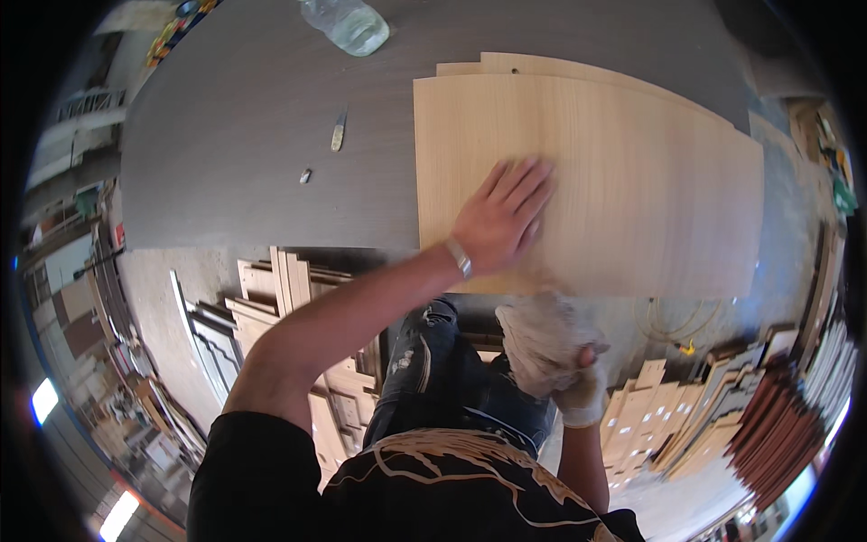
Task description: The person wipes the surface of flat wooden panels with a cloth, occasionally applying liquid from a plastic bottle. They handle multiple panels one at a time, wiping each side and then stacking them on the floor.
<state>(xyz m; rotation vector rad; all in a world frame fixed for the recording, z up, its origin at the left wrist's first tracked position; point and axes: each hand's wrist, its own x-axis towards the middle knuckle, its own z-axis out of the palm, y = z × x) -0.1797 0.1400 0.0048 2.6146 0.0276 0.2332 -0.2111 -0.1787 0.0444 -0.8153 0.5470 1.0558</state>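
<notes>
Wood-grain board (pixel 650 181) is lying beneath the left hand (pixel 501 221) and stretching mostly to that hand's right, over the dark counter (pixel 244 108). It is hiding most of the lower boards (pixel 578 68); only strips, one bearing a small dark hole, are showing beyond the left fingertips. Blur is softening those fingers and obscuring whether the cloth (pixel 542 343) is touching the board's near edge. Crumpled and whitish, the cloth is bunching in the grip of the gloved right hand (pixel 580 390), partly covering its fingers. Bare and open, the left hand is resting palm down, a metallic wristband (pixel 460 258) circling its wrist. Left of it, a thin-bladed knife (pixel 338 135) and an unidentifiable small object (pixel 305 176) are lying; farther beyond, a clear plastic bottle (pixel 357 32) is running out of view. The board is looking flat, beige and finely grained.
</notes>
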